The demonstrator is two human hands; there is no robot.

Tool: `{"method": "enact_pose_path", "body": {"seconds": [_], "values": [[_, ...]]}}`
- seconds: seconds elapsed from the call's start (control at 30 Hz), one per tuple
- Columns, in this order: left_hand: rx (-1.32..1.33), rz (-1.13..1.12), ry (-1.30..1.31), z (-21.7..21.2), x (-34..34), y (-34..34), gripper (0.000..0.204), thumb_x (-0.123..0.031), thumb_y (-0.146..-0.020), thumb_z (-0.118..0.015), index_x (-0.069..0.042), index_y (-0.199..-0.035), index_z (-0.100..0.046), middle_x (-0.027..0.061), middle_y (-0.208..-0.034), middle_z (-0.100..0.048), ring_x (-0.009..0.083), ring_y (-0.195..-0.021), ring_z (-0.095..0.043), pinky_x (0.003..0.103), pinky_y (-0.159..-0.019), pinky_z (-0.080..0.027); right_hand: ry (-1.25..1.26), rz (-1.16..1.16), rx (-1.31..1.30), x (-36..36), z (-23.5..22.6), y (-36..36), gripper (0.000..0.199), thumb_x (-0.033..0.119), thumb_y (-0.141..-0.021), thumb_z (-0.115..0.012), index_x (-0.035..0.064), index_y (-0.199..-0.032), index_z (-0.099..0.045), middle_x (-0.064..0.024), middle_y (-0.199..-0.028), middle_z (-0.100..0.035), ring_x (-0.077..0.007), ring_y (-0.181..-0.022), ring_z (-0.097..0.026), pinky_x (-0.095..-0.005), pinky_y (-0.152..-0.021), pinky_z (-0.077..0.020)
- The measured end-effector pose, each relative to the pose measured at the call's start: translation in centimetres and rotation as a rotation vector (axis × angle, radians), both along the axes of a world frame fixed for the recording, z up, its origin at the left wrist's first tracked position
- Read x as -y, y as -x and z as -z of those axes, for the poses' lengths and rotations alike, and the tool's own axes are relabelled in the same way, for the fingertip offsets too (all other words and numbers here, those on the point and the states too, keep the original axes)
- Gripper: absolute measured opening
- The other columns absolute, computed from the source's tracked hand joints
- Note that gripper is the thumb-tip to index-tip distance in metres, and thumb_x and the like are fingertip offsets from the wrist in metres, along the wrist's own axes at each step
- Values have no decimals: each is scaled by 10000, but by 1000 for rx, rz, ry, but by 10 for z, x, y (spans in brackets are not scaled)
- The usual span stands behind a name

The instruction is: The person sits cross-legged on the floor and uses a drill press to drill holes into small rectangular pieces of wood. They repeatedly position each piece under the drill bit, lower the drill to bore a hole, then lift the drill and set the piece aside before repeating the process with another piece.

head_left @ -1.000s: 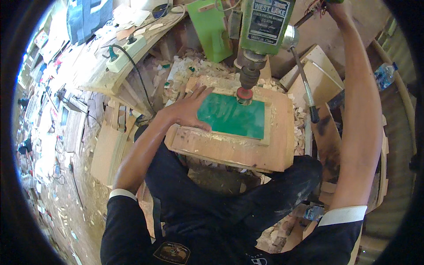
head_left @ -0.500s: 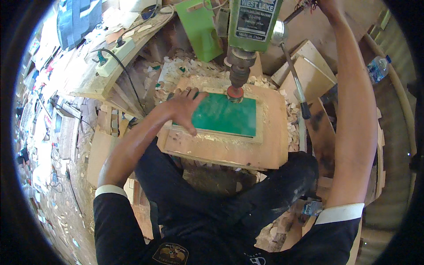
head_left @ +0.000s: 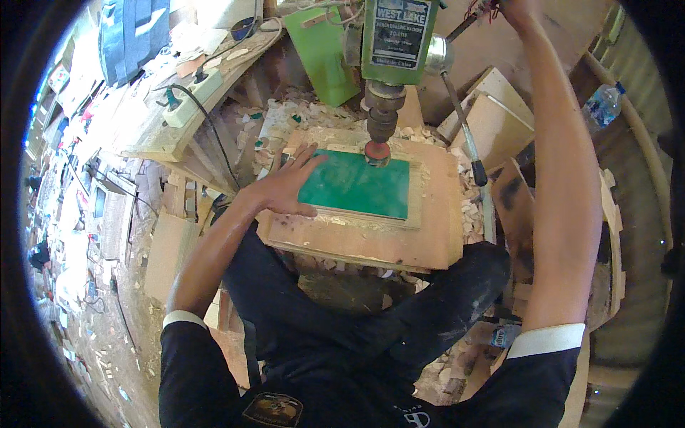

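A green-faced rectangular board (head_left: 357, 185) lies on a wider wooden board that serves as the drill table (head_left: 342, 246). My left hand (head_left: 289, 187) rests on the green board's left end, fingers spread and thumb along its near edge. Above the far right part of the green board is a red round cutter (head_left: 377, 153), fitted in the chuck of a green drill press (head_left: 392, 68). Whether the cutter touches the surface is unclear. At the top edge, my right hand (head_left: 519, 11) grips a feed lever (head_left: 467, 27) of the press; its fingers are partly cut off.
Another feed lever (head_left: 465, 118) with a black knob slants down right of the chuck. Wood chips (head_left: 285, 118) surround the drill table. A wooden bench (head_left: 153, 139) with a power strip (head_left: 191, 100) stands at left. Wooden panels (head_left: 492, 107) and a plastic bottle (head_left: 604, 105) are at right.
My left hand has slid slightly left on the green board, its fingers now less far over it. My right hand stays at the lever. The whole view has shifted a little.
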State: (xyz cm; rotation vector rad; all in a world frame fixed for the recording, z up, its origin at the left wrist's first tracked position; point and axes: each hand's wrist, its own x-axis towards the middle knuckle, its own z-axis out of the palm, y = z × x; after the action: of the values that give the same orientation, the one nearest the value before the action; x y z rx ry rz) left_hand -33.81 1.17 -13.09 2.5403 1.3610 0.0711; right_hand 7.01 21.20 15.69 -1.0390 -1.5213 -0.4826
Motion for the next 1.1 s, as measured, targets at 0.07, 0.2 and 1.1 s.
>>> {"method": "enact_pose_path", "body": {"seconds": [0.07,0.2,1.1], "values": [[-18,0,-35,-1,6,4,1165,-429,-657,-884,-164,-1604,-258,221,-1691,-198,405,-1575,-171,681,-1242,-12,38,-28,-58,-1,1,1,278,262,-991,-591,-5,-916,-611,-266,-848,-641,-322,-786,-643,-457,-736,-489],[17,62,-63,-3,9,8,1084,-355,-703,-866,-171,-1597,-281,194,-1690,-232,386,-1578,-181,653,-1253,1,34,-16,-41,3,1,2,291,270,-1000,-576,-5,-908,-601,-269,-856,-638,-338,-806,-655,-467,-745,-487],[56,-185,-231,27,-35,5,428,-399,-1026,-537,8,-1040,-670,209,-1195,-596,406,-1241,-550,634,-1225,-196,27,-123,-98,-4,4,-1,290,243,-1031,-594,11,-862,-549,-154,-720,-538,-179,-723,-500,-414,-670,-457]]}}
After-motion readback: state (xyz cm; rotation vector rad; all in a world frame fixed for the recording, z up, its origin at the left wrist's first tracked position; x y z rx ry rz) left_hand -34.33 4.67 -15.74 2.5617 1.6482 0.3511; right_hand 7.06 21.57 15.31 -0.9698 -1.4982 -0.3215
